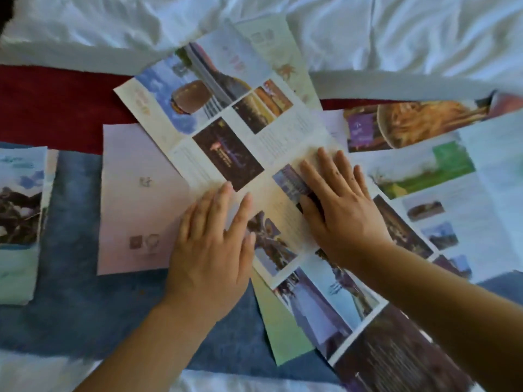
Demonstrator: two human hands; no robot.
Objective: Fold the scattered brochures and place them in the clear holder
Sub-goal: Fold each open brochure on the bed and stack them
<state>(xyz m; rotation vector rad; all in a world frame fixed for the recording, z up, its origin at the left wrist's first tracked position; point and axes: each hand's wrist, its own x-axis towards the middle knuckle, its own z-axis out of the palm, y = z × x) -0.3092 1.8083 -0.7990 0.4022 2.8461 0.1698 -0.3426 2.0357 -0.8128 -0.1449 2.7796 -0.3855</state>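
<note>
Bedsheet point(396, 38), L hand point(209, 250), R hand point(342, 205) flat on brochure point(223, 154), text prob. illegible

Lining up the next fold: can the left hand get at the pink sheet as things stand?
Likely yes: the left hand lies over the right edge of the pink sheet; only the open brochure overlaps it there.

The big unfolded picture brochure point(226, 154) was smooth paper. The white bed sheet point(396, 29) was wrinkled cloth. The blue blanket point(79, 306) looked fuzzy.

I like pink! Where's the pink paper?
In the head view, the pink paper lies left of centre, beside the left hand, partly under the photo brochure.
</note>
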